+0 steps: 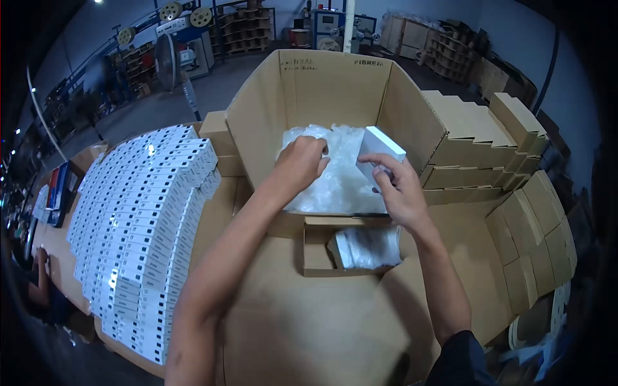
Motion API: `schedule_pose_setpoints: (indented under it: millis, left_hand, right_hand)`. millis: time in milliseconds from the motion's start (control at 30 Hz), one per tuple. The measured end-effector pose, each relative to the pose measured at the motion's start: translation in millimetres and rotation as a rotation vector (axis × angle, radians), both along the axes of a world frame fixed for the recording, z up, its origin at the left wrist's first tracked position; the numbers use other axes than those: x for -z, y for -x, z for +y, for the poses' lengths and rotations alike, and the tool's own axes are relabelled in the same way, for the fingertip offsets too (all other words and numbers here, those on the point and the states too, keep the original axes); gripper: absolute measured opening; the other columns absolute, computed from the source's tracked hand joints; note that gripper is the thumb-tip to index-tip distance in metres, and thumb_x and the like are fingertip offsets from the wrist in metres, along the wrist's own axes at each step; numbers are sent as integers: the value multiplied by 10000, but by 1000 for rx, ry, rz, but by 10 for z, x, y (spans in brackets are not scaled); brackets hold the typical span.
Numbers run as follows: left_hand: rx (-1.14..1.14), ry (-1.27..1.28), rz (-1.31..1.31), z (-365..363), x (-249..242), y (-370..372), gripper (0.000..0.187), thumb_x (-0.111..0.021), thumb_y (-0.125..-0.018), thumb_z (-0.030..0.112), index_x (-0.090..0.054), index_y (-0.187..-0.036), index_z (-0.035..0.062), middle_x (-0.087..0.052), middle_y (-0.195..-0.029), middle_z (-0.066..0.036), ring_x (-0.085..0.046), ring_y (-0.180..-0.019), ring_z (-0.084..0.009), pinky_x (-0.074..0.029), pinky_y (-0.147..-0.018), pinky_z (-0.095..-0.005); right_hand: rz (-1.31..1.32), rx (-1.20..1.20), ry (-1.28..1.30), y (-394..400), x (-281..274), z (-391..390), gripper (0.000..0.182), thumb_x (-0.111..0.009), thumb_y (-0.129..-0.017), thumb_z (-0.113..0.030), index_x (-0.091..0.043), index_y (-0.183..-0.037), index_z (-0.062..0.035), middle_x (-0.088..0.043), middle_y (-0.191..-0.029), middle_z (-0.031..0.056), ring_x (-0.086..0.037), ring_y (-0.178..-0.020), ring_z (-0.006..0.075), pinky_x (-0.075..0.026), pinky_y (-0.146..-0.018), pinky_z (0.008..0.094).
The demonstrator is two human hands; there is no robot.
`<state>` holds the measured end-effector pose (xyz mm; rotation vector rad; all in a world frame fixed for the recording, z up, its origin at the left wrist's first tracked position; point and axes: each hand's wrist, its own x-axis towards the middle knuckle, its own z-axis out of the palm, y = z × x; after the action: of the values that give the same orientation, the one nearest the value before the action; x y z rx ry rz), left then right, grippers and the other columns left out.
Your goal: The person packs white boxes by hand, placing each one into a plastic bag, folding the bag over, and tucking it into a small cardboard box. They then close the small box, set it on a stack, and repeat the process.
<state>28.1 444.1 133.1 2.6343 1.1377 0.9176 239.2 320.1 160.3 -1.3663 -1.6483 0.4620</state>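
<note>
My right hand [394, 183] grips a thin white box [384, 143] by its lower part, holding it upright over the right side of a big cardboard carton [335, 83]. My left hand [306, 161] has its fingers curled together above the carton's left side; whatever it may hold is hidden. Clear plastic bags [331, 183] fill the carton's bottom below both hands. In front of the carton lies a small open cardboard box [315, 253], with a plastic-wrapped white item [368, 248] inside it.
Rows of stacked white boxes [135, 225] cover the left of the table. Folded cardboard boxes [470, 148] are piled at the right, with more [534, 238] nearer. A fan [167, 62] stands behind at the left. Another person's arm [42, 276] shows at the far left edge.
</note>
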Motion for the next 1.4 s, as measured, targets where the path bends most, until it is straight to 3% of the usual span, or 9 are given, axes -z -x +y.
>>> schedule_pose_setpoints:
  millis: [200, 367, 567, 700, 833, 933, 1033, 1200, 1400]
  left_hand:
    - [145, -96, 274, 1021, 229, -560, 253, -762, -822, 48, -718, -1070, 63, -588, -1296, -173, -614, -1151, -401, -533, -956, -488]
    - [203, -119, 6, 1224, 200, -467, 203, -763, -842, 64, -688, -1019, -1, -692, -1029, -183, -662, -1007, -383, -527, -890, -465]
    - [181, -268, -340, 358, -327, -288, 179, -749, -882, 71, -653, -997, -27, -712, -1076, -168, -681, -1030, -361, -532, -925, -435]
    - [130, -165, -368, -240, -477, -157, 143, -734, -902, 73, -644, -978, -9, -700, -1072, -167, -678, -993, -304, -538, -847, -360]
    - [60, -80, -639, -730, -414, -18, 140, -650, -1009, 126, -631, -1011, -13, -666, -913, -62, -611, -794, -156, -505, -740, -290]
    - [48, 92, -869, -1156, -231, 83, 202, -564, -1084, 203, -559, -1027, 9, -571, -803, 14, -522, -698, -56, -451, -618, -252]
    - [10, 268, -1123, -1768, -96, 50, 205, -577, -1081, 220, -505, -1004, 44, -518, -751, 0, -479, -640, -34, -384, -535, -236]
    - [100, 548, -1317, -2854, 182, 234, 167, -546, -1091, 187, -465, -1054, 47, -499, -754, 28, -455, -601, -34, -402, -526, -186]
    - [-238, -2, -700, -3513, 339, 431, 354, -752, -940, 151, -568, -1196, -12, -653, -869, -59, -634, -796, -175, -541, -763, -338]
  right_hand:
    - [157, 129, -54, -162, 220, 607, 314, -600, -947, -104, -734, -1227, -149, -600, -1209, 226, -621, -1117, 341, -490, -992, 400]
    - [252, 102, -72, -242, 374, 848, 344, -651, -899, -130, -726, -1235, -120, -638, -1174, 238, -642, -1087, 347, -502, -985, 414]
    - [-2, 130, -177, -91, 182, 850, 732, -891, -721, -502, -714, -1210, 13, -706, -1087, 239, -681, -1043, 352, -530, -949, 436]
    - [188, -43, -3, 92, 29, 711, 508, -837, -826, -433, -762, -1011, 33, -718, -800, 144, -693, -752, 235, -562, -740, 391]
    - [416, -276, 47, 196, -147, 165, 269, -707, -953, -203, -744, -998, 59, -694, -794, 108, -665, -709, 140, -511, -556, 297]
    - [396, -295, 77, 206, 2, -141, 327, -590, -1027, -246, -723, -938, 40, -653, -743, 75, -586, -740, 168, -493, -833, 378]
    - [198, -311, 16, 247, 30, -669, 383, -561, -1051, -285, -676, -841, 14, -613, -707, 44, -487, -776, 176, -423, -942, 399]
    - [323, -233, 44, 250, 192, -1332, 369, -608, -1036, -271, -657, -777, -13, -577, -682, 54, -451, -793, 181, -425, -857, 367]
    - [0, -225, -45, 358, 283, -2097, 237, -701, -956, -191, -721, -784, -29, -616, -713, 122, -541, -817, 271, -465, -762, 395]
